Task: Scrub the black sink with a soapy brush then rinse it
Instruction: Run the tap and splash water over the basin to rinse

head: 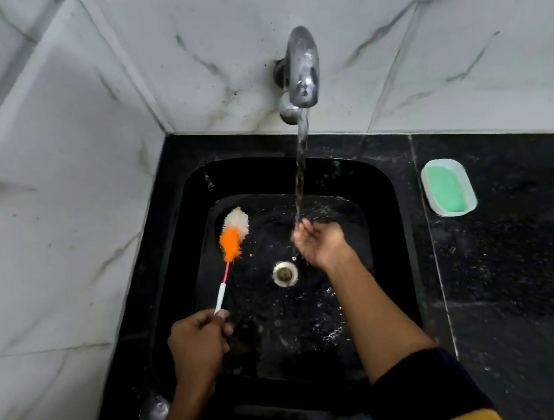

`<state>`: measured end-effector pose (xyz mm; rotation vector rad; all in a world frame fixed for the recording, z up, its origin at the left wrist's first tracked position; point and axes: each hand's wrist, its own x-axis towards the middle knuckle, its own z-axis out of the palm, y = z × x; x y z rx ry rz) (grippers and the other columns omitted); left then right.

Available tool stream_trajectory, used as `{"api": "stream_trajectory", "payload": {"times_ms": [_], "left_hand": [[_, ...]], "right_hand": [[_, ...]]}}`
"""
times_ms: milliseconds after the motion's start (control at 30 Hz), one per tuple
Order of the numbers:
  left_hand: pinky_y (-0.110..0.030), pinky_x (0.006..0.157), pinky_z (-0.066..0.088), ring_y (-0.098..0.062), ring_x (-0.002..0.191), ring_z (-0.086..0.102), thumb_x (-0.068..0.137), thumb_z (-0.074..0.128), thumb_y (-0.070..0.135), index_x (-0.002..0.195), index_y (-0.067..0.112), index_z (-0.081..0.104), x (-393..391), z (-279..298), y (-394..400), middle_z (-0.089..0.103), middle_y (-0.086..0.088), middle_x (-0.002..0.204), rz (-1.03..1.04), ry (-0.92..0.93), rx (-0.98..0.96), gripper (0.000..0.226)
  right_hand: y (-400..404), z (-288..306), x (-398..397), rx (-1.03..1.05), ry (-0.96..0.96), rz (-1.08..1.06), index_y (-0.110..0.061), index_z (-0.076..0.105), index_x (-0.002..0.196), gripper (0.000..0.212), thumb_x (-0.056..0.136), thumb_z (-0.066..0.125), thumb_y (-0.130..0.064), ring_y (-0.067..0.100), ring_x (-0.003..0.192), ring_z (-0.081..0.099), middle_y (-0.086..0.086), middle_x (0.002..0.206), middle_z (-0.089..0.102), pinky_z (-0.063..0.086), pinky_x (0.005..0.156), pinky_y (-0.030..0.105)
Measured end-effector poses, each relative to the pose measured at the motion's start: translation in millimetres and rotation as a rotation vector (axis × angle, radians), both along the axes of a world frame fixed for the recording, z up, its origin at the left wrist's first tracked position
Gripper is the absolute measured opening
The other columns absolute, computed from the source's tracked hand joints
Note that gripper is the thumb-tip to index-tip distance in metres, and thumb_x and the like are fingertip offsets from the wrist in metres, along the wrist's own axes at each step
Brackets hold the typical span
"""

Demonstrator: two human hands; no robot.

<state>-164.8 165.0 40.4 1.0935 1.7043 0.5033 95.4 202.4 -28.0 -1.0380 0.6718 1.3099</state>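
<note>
Looks like rinse stage already: tap [301,68] running, black sink [377,179] wet all over, no suds visible, so mostly rinsing left. Left hand [197,344] gripping brush [230,248] by the handle, long axis diagonal, orange-white head pointing toward upper left of basin. Right hand [319,243] loosely cupped under the stream, holding nothing.
</note>
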Motion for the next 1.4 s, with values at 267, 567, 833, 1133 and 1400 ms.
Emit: {"api": "stream_trajectory", "payload": {"times_ms": [267, 567, 833, 1133, 1400], "left_hand": [[-0.018, 0.042, 0.040, -0.011, 0.030, 0.047, 0.087, 0.067, 0.012, 0.057, 0.012, 0.069, -28, 24, 44, 0.061, -0.003, 0.043, -0.228, 0.224, 0.059, 0.030], [-0.023, 0.048, 0.054, -0.016, 0.039, 0.062, 0.080, 0.066, 0.012, 0.071, 0.008, 0.076, -10, 68, 133, 0.069, -0.005, 0.054, -0.504, 0.438, 0.189, 0.014], [-0.032, 0.060, 0.061, -0.018, 0.047, 0.065, 0.082, 0.067, 0.012, 0.079, 0.008, 0.078, -8, 73, 147, 0.071, -0.006, 0.058, -0.674, 0.542, 0.206, 0.012], [-0.040, 0.064, 0.062, -0.021, 0.052, 0.067, 0.083, 0.066, 0.012, 0.080, 0.006, 0.078, -17, 75, 150, 0.072, -0.006, 0.061, -0.686, 0.551, 0.216, 0.014], [-0.041, 0.061, 0.062, -0.021, 0.051, 0.067, 0.081, 0.064, 0.009, 0.079, 0.007, 0.078, -21, 72, 150, 0.071, -0.007, 0.060, -0.656, 0.561, 0.225, 0.014]], "right_hand": [[35, 2, -12, 0.119, 0.011, -0.028, -0.018, 0.032, 0.064, 0.030, 0.091, 0.020, -0.013, 0.013, 0.044, 0.026, 0.000, 0.052, 0.033, 0.020, 0.048, 0.023], [31, -15, -112, 0.165, -0.237, 0.300, -0.010, 0.060, 0.091, 0.029, 0.102, 0.034, -0.017, 0.018, 0.074, 0.060, 0.008, 0.081, 0.065, 0.049, 0.063, 0.022], [22, -19, -126, 0.150, -0.018, 0.479, 0.004, 0.060, 0.098, 0.033, 0.099, 0.029, -0.007, 0.024, 0.067, 0.069, 0.014, 0.076, 0.071, 0.059, 0.066, 0.032], [35, -16, -31, 0.081, 0.028, -0.155, -0.017, 0.040, 0.068, 0.041, 0.102, 0.018, -0.023, 0.013, 0.046, 0.032, -0.001, 0.045, 0.040, 0.026, 0.049, 0.020], [-3, 10, -183, 0.193, -0.147, 0.611, -0.003, 0.058, 0.091, 0.032, 0.103, 0.028, -0.009, 0.025, 0.075, 0.066, 0.014, 0.078, 0.070, 0.055, 0.080, 0.035]]}}
